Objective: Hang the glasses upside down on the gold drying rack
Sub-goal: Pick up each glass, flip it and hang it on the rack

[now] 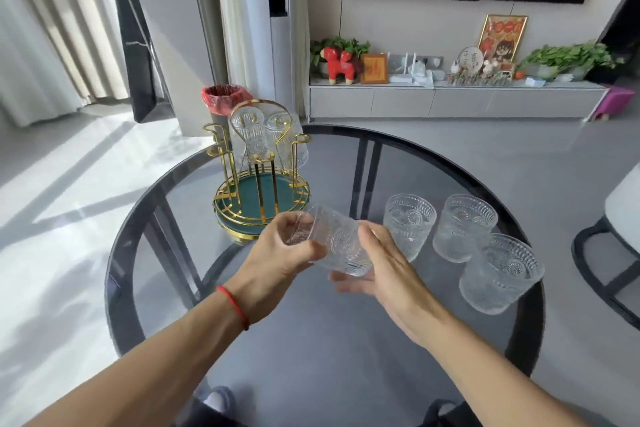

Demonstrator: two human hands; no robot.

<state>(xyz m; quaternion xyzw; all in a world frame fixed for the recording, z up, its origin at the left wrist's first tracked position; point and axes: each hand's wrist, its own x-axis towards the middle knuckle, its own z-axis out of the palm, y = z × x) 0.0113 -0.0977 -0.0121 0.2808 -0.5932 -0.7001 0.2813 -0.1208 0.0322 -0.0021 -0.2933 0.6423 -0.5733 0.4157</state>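
Head view: both hands, left [277, 253] and right [384, 267], grip an embossed clear glass [337, 246] tilted above the round smoked-glass tabletop [311, 340].

Very little writing is showing anywhere. On the long pale cabinet [450, 99] against the far wall, a small round white plaque [470, 61] is carrying dark handwritten Chinese characters; one looks like 平 and another like 喜, but they are too small to read with certainty. Beside the red toy animal, a small orange picture in a wooden frame [374, 68] is displaying a single yellowish character, too blurred to make out. The tall gold-framed red and orange picture [502, 38] leaning on the wall is showing a row of shapes along its top that may be characters, unreadable here. The glasses, the gold rack and the surface are bearing no readable marks.
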